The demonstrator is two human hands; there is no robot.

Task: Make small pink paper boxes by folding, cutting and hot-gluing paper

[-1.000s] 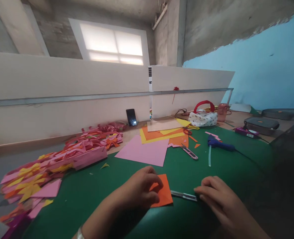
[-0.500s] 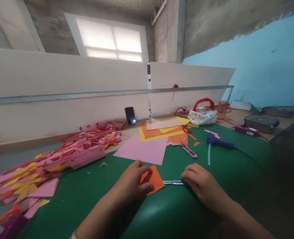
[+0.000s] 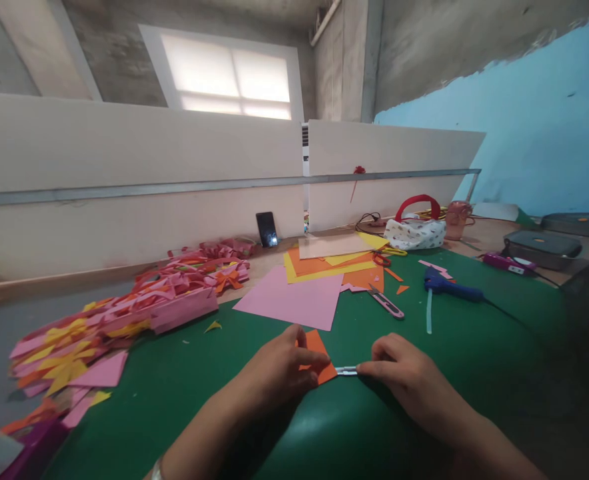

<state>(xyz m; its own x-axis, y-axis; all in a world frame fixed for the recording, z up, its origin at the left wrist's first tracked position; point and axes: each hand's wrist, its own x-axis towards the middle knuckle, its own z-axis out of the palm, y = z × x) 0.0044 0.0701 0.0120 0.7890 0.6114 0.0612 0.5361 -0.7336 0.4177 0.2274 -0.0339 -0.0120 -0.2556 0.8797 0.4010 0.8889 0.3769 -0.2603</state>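
Near the middle of the green table top (image 3: 294,440), my left hand (image 3: 287,363) is closed on a small orange paper square (image 3: 318,343), its fingers over the left part. My right hand (image 3: 399,370) pinches a slim silver metal tool (image 3: 346,371), whose exact kind I cannot make out. The tool's left end meets the right corner of the orange square; whether it goes underneath is hidden. Beyond the hands are a large pink sheet (image 3: 294,300) and a pair of pink thread snips (image 3: 387,303).
A blue glue gun (image 3: 452,287) with a cord lies at right. Orange and yellow sheets (image 3: 294,272) are stacked behind. Pink, orange and yellow bows (image 3: 174,290) heap at left. A phone (image 3: 267,230) leans on the white partition (image 3: 124,147); a white basket (image 3: 414,235) stands back right.
My right hand has slid closer to the orange square, so less of the silver tool shows. My left fingers have shifted right over the square. The view has turned slightly left.
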